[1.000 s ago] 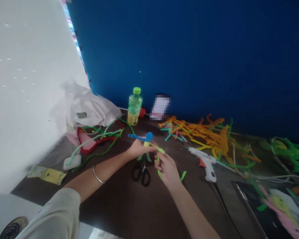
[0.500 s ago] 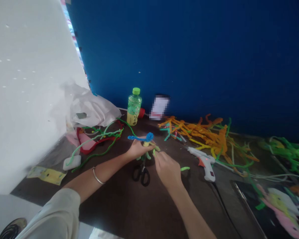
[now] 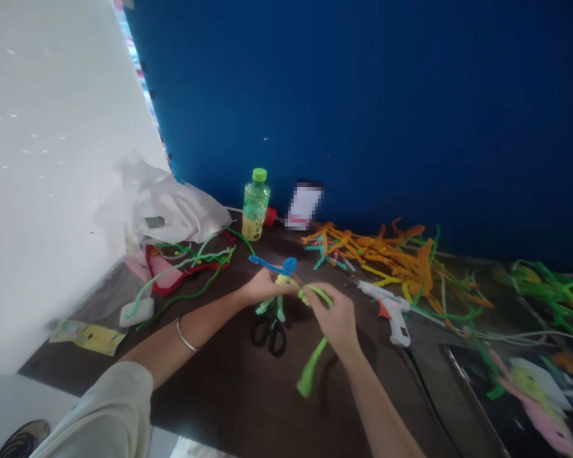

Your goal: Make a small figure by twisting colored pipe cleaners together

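Note:
My left hand [image 3: 261, 287] is closed around a small pipe cleaner figure [image 3: 283, 280]. Its blue strand [image 3: 290, 266] ends in a tight coil on top, the middle is yellow, and mint-green pieces [image 3: 280, 309] hang below. Pinched in my right hand [image 3: 338, 321] is a lime-green pipe cleaner [image 3: 308, 374]; it loops over the fingers, meets the figure's side, and its thick end dangles below the palm. Exactly how the two join is hidden by fingers. Black-handled scissors [image 3: 270, 336] lie on the table just under my left hand.
A white glue gun [image 3: 392, 312] with a black cord rests at right. Behind it spreads a heap of orange pipe cleaners [image 3: 405, 254]. At the back stand a green-capped bottle [image 3: 256, 207] and a phone [image 3: 304, 205]. A plastic bag [image 3: 181, 207] and green strands [image 3: 191, 296] lie left.
My right hand has shifted right and turned, and the lime-green pipe cleaner now curves over it with its end swung down and toward me. My left hand stays nearly in place.

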A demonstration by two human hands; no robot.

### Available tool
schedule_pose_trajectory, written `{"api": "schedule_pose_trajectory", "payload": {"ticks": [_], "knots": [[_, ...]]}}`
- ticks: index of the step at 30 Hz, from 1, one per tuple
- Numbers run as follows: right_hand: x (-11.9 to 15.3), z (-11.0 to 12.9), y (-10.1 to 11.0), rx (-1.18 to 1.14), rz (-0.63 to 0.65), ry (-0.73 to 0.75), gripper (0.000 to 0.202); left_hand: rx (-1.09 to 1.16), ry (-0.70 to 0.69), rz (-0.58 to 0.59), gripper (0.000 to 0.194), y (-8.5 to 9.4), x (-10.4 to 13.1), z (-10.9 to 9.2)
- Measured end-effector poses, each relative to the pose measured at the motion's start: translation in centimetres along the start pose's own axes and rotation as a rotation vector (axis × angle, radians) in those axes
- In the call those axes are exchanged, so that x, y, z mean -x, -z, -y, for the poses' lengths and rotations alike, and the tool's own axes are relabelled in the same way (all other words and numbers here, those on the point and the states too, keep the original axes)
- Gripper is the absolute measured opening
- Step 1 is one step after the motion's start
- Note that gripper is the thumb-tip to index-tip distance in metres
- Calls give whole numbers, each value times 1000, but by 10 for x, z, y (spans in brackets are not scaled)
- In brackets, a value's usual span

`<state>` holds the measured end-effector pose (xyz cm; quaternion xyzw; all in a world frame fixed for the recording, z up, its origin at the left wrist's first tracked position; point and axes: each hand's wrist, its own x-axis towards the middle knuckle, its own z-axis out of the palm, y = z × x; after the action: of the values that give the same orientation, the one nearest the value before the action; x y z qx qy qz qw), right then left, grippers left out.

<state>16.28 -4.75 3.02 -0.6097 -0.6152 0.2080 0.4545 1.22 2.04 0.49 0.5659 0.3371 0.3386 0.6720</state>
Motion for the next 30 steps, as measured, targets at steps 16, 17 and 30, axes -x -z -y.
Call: {"api": "schedule_pose_trajectory", "payload": {"ticks": [16,17,30], "knots": [[1,-1,-10,-689,79,-555,29,111,89,130,36,5,0,0],[2,-1,-11,-785,123,-599,28,119,101,133,37,5,0,1],[9,1,-21,-1359,316,-896,3,81,-79,16,34,-5,2,-2]]}}
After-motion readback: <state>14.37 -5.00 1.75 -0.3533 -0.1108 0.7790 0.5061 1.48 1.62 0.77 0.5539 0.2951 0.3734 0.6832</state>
